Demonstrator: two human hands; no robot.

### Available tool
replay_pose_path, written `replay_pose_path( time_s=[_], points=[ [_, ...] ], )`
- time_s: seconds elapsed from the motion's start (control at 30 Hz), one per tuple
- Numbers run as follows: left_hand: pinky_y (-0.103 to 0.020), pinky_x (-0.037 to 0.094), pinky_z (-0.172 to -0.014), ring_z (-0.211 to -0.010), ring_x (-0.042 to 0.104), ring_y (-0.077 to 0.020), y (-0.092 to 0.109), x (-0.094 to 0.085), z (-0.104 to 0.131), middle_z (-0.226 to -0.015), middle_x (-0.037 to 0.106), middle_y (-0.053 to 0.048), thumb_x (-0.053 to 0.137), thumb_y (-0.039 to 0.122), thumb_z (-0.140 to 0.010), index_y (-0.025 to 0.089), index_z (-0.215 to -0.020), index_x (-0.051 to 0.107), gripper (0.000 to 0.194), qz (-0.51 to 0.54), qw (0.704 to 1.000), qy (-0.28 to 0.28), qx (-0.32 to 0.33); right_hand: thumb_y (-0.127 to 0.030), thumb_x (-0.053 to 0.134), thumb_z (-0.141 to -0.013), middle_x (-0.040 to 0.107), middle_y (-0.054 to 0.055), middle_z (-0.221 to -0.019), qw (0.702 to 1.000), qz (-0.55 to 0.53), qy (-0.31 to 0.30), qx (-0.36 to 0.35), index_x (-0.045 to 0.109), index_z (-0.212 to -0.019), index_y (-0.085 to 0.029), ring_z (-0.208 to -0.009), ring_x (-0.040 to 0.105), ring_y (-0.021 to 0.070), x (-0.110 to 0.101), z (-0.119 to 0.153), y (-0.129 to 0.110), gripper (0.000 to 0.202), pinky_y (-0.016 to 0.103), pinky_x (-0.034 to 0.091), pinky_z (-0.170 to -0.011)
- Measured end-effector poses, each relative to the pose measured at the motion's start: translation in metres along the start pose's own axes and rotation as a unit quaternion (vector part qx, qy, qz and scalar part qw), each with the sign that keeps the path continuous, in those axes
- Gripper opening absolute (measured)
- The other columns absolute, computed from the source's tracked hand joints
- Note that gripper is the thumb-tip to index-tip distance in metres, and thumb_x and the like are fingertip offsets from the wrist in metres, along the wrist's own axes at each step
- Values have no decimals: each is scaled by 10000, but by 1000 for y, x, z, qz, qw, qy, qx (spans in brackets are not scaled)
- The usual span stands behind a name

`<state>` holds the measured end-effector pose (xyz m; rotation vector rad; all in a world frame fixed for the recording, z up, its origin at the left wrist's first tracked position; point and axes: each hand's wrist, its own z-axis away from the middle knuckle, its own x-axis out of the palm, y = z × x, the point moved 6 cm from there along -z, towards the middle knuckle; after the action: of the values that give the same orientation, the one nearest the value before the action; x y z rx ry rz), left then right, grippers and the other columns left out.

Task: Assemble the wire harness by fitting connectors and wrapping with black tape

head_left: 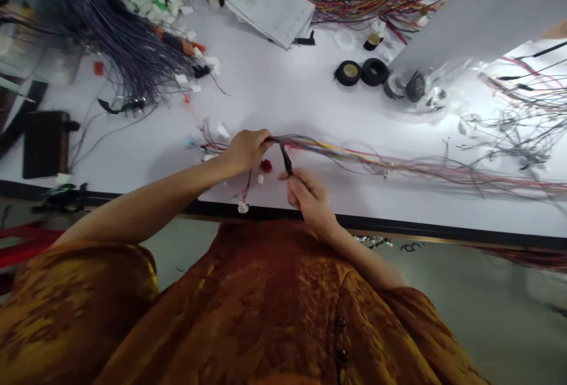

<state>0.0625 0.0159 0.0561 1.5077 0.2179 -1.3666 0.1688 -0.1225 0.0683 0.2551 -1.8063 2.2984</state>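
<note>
My left hand (248,150) is closed around a bundle of thin coloured wires (354,155), which runs far to the right along the table. From the bundle beside my left fingers, a strip of black tape (286,157) slants down to my right hand (309,195). My right fingers pinch its lower end; whether a roll is in them is hidden. Loose wire ends stick out left of my left hand. A small red connector (266,166) lies between my hands, and a white connector (243,207) hangs near the table's front edge.
Black tape rolls (348,72) lie behind my hands, near a large plastic-wrapped roll (469,25). Dark purple wires (133,48) are heaped at back left, papers (271,7) at the back. A dark rectangular box (45,144) lies left. The table's black edge (416,228) runs along my body.
</note>
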Motion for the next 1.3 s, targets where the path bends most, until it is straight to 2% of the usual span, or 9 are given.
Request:
replay_pose_path(
  time_s=[0.1,0.2,0.33,0.47,0.6,0.7,0.8,0.93,1.3],
  points=[
    [-294,421,-704,-780,642,-221,-12,11,-10,-835,703,-69,432,351,-942,163,-1075,684,342,-68,997,-31,-33,-366,528,-961,414,-65,-580,995,79,-23,-55,666,-961,-184,-480,352,49,-9,18,-35,228,206,267,-466],
    [-315,453,-764,-883,668,-248,-13,14,-12,-966,722,-71,429,386,-955,212,-1216,630,372,-117,991,-62,-14,-366,521,-975,485,-57,-601,989,104,37,-97,673,-1028,-186,-480,387,51,-41,16,-62,241,208,323,-487],
    [-408,455,-947,-1141,603,-305,-1,-12,-6,-1252,645,-134,565,376,-885,180,-1295,574,455,-117,992,-32,43,-409,533,-962,538,-57,-620,989,84,61,-110,656,-1083,-183,-455,408,45,-64,-5,-62,284,201,338,-465],
    [-440,467,-970,-1150,586,-281,21,-49,3,-1257,632,-119,662,491,-822,197,-1212,613,491,109,990,66,52,-388,511,-955,625,-41,-712,990,102,45,-86,616,-1185,-184,-434,434,36,-50,-26,-43,325,195,341,-437],
    [-359,533,-815,-950,658,-213,46,-39,2,-1096,684,-105,798,487,-668,170,-1154,603,612,437,899,10,29,-287,472,-958,643,-37,-729,976,184,10,-115,634,-1155,-210,-444,450,42,-25,-33,-43,266,201,368,-459],
    [-289,526,-697,-753,649,-151,49,-39,-2,-855,679,-30,787,422,-691,169,-1053,631,468,509,859,46,13,-272,462,-952,650,-23,-730,970,215,-20,-116,637,-1141,-219,-443,452,66,-15,-39,-44,264,228,373,-451],
    [-270,510,-720,-770,638,-138,54,-61,4,-862,688,-20,742,362,-763,178,-1002,681,308,415,901,103,77,-294,488,-942,662,-10,-735,968,215,-34,-123,623,-1187,-236,-435,444,94,-14,-50,-51,286,264,375,-437],
    [-240,467,-705,-833,638,-144,62,-86,22,-974,730,-34,730,263,-786,194,-1039,723,261,251,956,68,139,-290,490,-944,673,-7,-733,949,266,-64,-157,664,-1098,-228,-450,453,88,-9,-60,-74,241,254,385,-451],
    [-196,453,-626,-679,639,-114,44,-167,54,-733,726,-3,678,178,-801,174,-871,759,107,158,975,107,113,-349,522,-935,682,-3,-716,922,299,-210,-131,724,-972,-159,-439,371,37,53,-80,-136,280,195,291,-428]
  ],
)
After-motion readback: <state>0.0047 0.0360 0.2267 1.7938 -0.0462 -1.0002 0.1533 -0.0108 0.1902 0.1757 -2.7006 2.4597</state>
